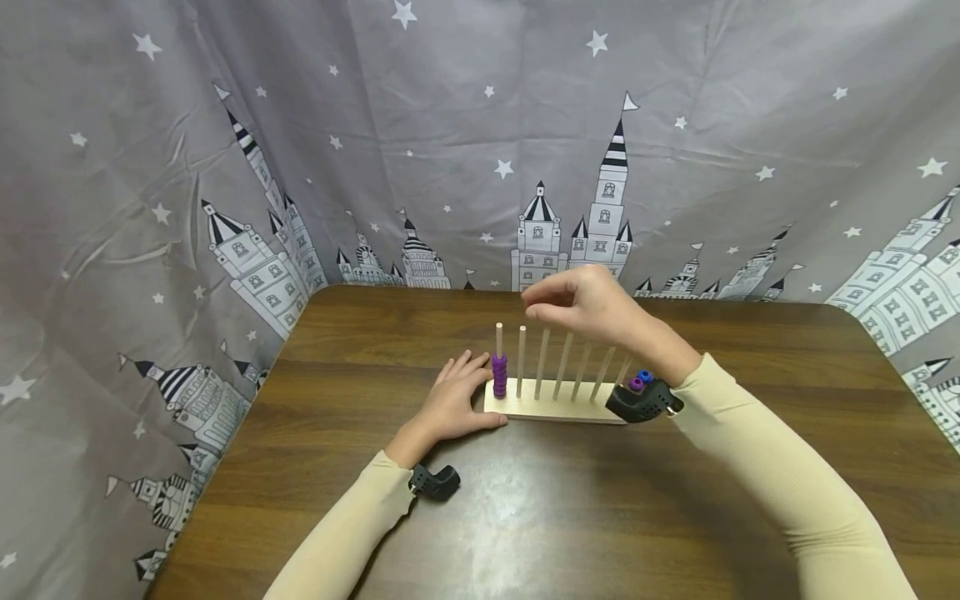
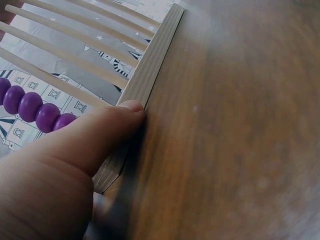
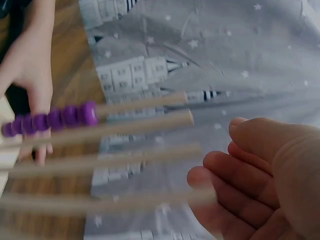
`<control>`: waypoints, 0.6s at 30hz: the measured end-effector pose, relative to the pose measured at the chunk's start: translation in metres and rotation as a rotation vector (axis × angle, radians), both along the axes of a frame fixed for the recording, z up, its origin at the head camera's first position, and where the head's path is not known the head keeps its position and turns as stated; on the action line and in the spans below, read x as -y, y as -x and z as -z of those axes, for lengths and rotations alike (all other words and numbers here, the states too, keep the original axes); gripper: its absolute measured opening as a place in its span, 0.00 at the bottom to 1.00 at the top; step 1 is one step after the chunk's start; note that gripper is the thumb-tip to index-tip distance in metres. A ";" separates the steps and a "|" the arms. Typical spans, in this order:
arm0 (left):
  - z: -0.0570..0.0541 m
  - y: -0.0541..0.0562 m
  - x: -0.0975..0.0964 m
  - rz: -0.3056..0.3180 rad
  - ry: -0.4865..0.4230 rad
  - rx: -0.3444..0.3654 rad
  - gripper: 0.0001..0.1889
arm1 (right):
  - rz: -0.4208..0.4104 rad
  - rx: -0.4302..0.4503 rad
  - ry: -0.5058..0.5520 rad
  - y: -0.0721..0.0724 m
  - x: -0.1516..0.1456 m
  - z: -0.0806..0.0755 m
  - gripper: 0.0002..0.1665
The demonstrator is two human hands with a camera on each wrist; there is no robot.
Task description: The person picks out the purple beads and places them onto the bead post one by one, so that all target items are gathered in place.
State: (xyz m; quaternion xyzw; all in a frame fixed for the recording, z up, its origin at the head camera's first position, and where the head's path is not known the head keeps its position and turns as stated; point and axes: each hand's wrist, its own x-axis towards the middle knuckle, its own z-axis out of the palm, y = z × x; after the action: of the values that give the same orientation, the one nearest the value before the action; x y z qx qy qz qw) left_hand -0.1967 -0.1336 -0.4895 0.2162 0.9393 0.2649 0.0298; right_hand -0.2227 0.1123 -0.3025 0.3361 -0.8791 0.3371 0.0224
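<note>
A pale wooden peg stand [image 1: 555,408] with several upright pegs stands on the table. Purple beads [image 1: 499,377] are stacked on its leftmost peg; the top of that peg is bare. My left hand [image 1: 450,404] holds the left end of the stand, its thumb against the front edge and its other fingers spread at the side and back. My right hand [image 1: 592,308] hovers over the peg tops, loosely bent. In the right wrist view, thumb and fingertips are apart, and no bead shows between them.
A blue bead [image 1: 644,376] and a purple bead [image 1: 636,384] show beside my right wrist, partly hidden by the wrist camera. The brown wooden table [image 1: 360,350] reaches back to a grey curtain [image 1: 450,108] printed with castles and stars.
</note>
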 end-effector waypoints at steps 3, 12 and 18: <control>-0.002 0.000 -0.001 0.000 0.009 0.001 0.41 | 0.061 -0.015 0.000 0.000 -0.021 -0.002 0.11; -0.002 0.000 -0.001 -0.004 0.013 0.012 0.42 | 0.283 0.029 -0.037 -0.004 -0.091 0.013 0.14; -0.002 -0.001 -0.001 -0.003 0.003 0.016 0.41 | 0.339 0.005 -0.087 -0.009 -0.122 0.041 0.14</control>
State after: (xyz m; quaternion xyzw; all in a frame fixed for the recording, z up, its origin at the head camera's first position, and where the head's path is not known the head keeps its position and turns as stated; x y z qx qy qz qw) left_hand -0.1959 -0.1325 -0.4875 0.2126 0.9397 0.2653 0.0371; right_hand -0.2132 0.2342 -0.3435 0.1829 -0.9370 0.2913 0.0620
